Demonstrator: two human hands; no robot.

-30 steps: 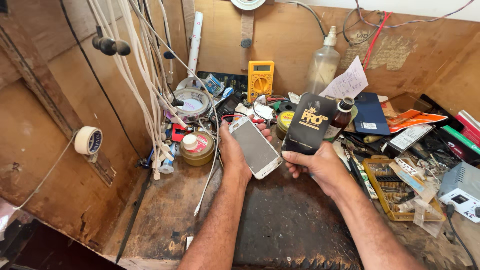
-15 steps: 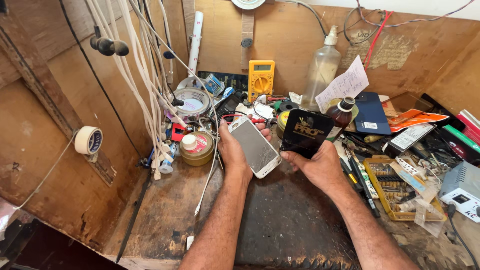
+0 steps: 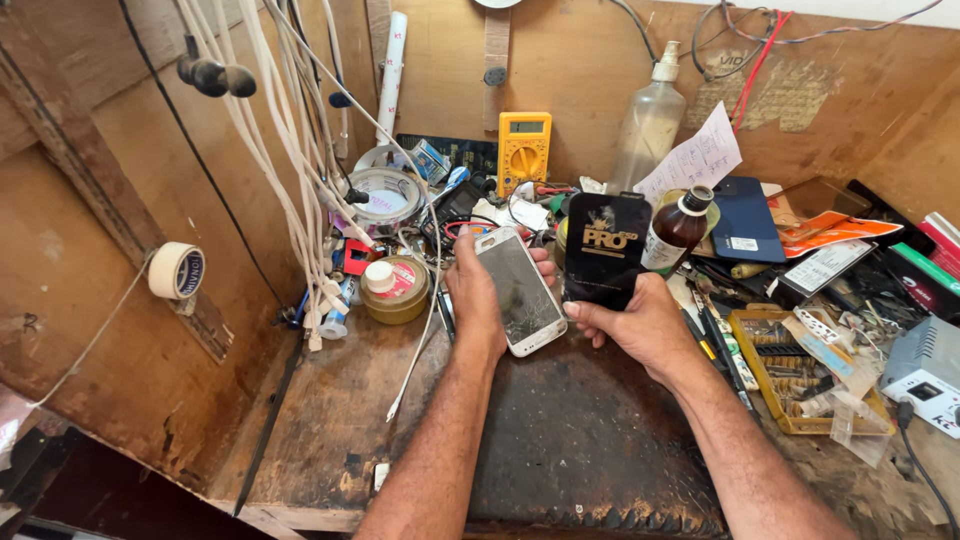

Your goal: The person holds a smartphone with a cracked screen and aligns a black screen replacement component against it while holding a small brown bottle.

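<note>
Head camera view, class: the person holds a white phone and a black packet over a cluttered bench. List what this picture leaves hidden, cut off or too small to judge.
- White phone: its back and left edge, covered by the left hand.
- Black packet: its lower end, wrapped by the right hand; its contents unseen.
- Yellow multimeter: display too small to read.
- Grey box: cut off by the right edge.
- Yellow tray: its small parts too fine to identify.

Left hand grips a white smartphone with a cracked screen; right hand holds a black packet upright beside it, above a cluttered wooden worktop with a yellow multimeter behind
</note>
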